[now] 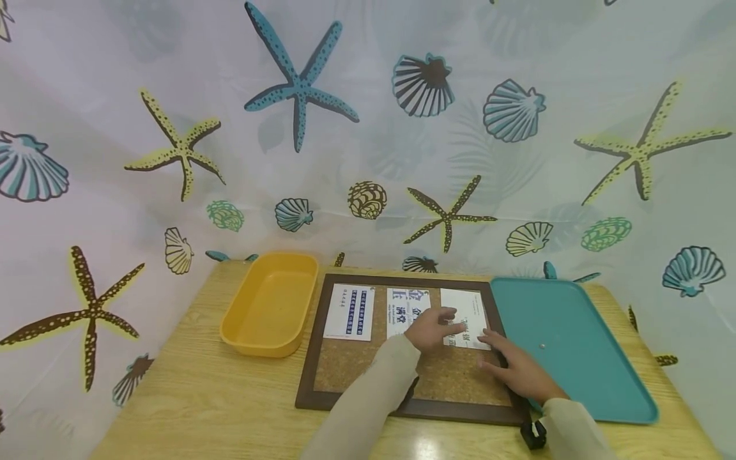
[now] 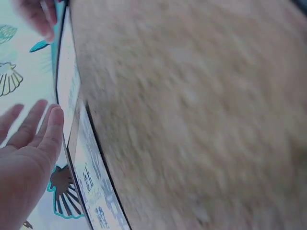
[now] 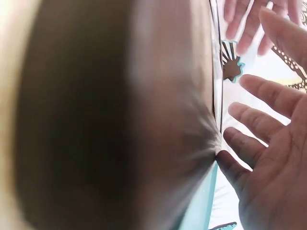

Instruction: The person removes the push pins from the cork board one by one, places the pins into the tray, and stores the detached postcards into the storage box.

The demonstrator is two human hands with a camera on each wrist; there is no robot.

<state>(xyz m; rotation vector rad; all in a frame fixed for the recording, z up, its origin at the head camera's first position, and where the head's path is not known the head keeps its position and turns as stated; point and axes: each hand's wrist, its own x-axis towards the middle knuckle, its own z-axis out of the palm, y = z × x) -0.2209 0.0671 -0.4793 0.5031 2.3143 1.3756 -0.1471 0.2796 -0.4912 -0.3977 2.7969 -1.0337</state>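
A dark-framed cork board (image 1: pixel 356 367) lies on the table with three printed cards in a row along its upper part. My left hand (image 1: pixel 434 329) is above the board, between the middle card (image 1: pixel 399 313) and the right card (image 1: pixel 462 303), and partly covers both. Its fingers (image 2: pixel 36 124) look extended in the left wrist view. Near the right card's lower right corner is my right hand (image 1: pixel 520 370), fingers spread and nothing gripped. Whether either hand touches the card cannot be told. The left card (image 1: pixel 348 313) carries blue printed columns.
Left of the board stands a yellow plastic bin (image 1: pixel 230 322). A teal tray (image 1: pixel 581 364) lies along the board's right side, with one small pin-like item (image 1: pixel 542 345) on it. A curtain (image 1: pixel 368 153) printed with shells and starfish hangs behind the wooden table (image 1: pixel 190 383).
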